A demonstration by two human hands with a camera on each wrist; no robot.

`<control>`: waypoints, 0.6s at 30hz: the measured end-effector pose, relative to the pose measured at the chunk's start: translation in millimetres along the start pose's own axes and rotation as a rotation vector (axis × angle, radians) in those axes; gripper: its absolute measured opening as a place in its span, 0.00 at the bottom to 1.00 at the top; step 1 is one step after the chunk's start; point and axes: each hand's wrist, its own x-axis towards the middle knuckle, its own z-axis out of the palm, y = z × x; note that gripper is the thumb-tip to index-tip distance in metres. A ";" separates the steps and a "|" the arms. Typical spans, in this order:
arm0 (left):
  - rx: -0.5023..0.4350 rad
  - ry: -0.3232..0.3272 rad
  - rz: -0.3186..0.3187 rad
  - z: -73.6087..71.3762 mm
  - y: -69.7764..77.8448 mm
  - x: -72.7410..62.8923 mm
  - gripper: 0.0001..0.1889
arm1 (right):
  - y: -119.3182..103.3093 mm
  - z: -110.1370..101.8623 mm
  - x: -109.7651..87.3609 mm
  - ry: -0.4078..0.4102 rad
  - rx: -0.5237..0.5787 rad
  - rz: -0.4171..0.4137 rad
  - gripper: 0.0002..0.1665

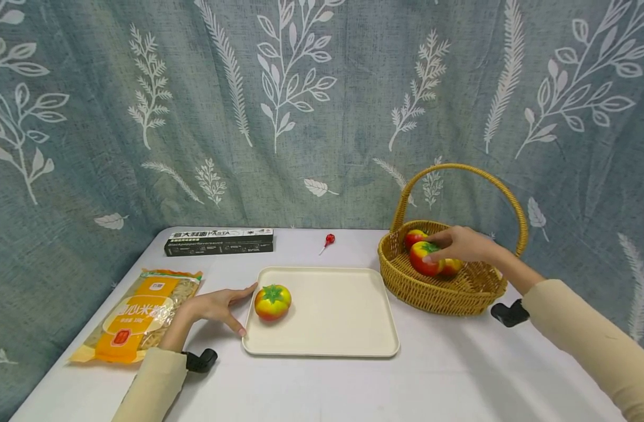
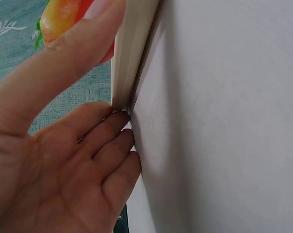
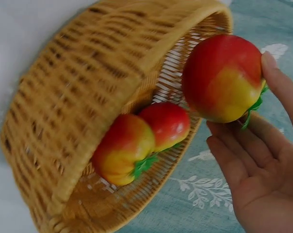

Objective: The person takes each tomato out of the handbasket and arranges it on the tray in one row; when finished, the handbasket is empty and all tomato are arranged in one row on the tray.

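In the head view my right hand (image 1: pixel 463 244) pinches a red-and-yellow tomato (image 1: pixel 424 259) with green leaves on top, between thumb and fingers. The right wrist view shows that tomato (image 3: pixel 221 80) raised at the mouth of a wicker basket (image 3: pixel 83 87). Two more tomatoes, one in front (image 3: pixel 122 148) and one behind (image 3: pixel 167 125), lie inside the basket. My left hand (image 1: pixel 214 306) rests at the left edge of a cream tray (image 1: pixel 332 313), thumb and fingers spread and touching its rim. A single tomato (image 1: pixel 273 303) sits on the tray's left side, near that hand.
Left of the tray lies a yellow bag of pasta (image 1: pixel 137 316). A dark pasta box (image 1: pixel 219 242) is at the back left. A red lollipop (image 1: pixel 329 240) lies behind the tray. The basket's tall handle (image 1: pixel 459 166) arches over its opening. A patterned curtain (image 1: pixel 322 117) hangs behind the table.
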 end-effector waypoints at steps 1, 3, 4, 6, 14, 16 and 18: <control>-0.001 0.001 -0.003 0.1 0.2 -0.1 0.59 | -0.8 -0.2 -0.5 0.001 0.005 -0.001 0.43; -0.001 0.001 -0.007 0.1 0.9 -0.3 0.59 | -2.5 -0.9 -1.8 0.007 0.023 0.012 0.43; -0.002 0.001 -0.009 0.1 1.2 -0.3 0.59 | -3.7 -1.3 -2.5 0.010 0.031 0.017 0.43; -0.004 0.000 -0.012 0.0 2.0 -0.4 0.59 | -6.6 -1.8 -4.2 0.017 0.042 0.024 0.44; -0.018 0.002 -0.008 -0.6 3.5 -1.5 0.58 | -18.4 4.0 -6.2 0.081 0.074 0.082 0.49; -0.021 0.002 -0.010 -0.3 3.8 -1.9 0.58 | -19.9 7.9 -5.3 0.103 0.091 0.085 0.50; -0.019 0.001 -0.005 -0.3 4.3 -2.1 0.58 | -20.3 12.1 -5.2 0.127 0.116 0.084 0.50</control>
